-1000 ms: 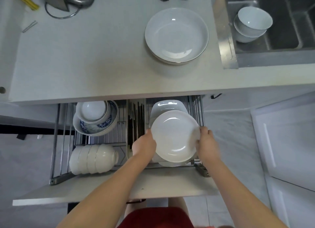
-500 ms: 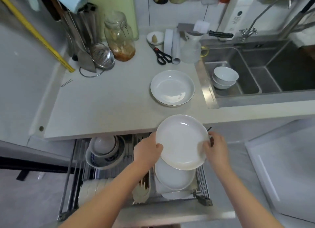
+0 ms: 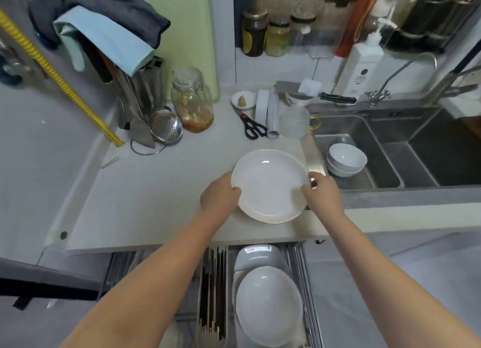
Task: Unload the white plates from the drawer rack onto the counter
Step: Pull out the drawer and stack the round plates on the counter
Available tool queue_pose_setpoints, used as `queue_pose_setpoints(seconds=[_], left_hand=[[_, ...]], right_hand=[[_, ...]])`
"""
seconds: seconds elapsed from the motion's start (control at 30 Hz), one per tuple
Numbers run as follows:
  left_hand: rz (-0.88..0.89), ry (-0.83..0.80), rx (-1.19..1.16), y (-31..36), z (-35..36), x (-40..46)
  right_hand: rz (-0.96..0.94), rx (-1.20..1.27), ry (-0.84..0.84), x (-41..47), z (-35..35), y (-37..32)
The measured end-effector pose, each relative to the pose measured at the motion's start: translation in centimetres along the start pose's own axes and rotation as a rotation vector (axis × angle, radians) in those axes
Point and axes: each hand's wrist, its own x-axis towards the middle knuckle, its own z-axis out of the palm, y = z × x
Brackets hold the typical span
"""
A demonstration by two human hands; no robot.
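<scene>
A round white plate [image 3: 270, 186] is held over the counter [image 3: 145, 199], near the counter's right end beside the sink. My left hand [image 3: 221, 195] grips its left rim and my right hand [image 3: 321, 191] grips its right rim. It covers the plate that lay on the counter earlier, so I cannot tell whether it rests on that one. Below the counter edge the drawer rack [image 3: 303, 282] stands pulled out. In it lie another round white plate [image 3: 269, 306] and, behind it, a squarer white dish [image 3: 256, 255].
Two white bowls [image 3: 346, 160] sit stacked in the steel sink. Scissors [image 3: 252, 126], a glass jar [image 3: 192, 100], a metal strainer [image 3: 165, 125] and a clear cup [image 3: 294, 122] stand toward the back of the counter. Chopsticks [image 3: 213, 290] fill the rack slot left of the plates.
Both hands lifted the plate out of the drawer rack, up and forward over the counter, to where the first plate lies. The view tilted up toward the wall.
</scene>
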Motion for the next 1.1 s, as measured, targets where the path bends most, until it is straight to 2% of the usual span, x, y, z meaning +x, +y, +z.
queue_pose_setpoints(seconds=[0.33,0.63,1.1], left_hand=[[-0.094,-0.023,0.017,0.5,0.6,5.4],[-0.147,-0.093,0.083,0.8,1.4,7.3],[-0.168,-0.092,0.102,0.4,3.0,7.0]], right_hand=[[0.019,0.089,-0.066,5.4,1.5,-0.5],[0.002,-0.069,-0.097,7.9,2.3,-0.6],[-0.028,-0.196,-0.087,8.2,3.1,1.0]])
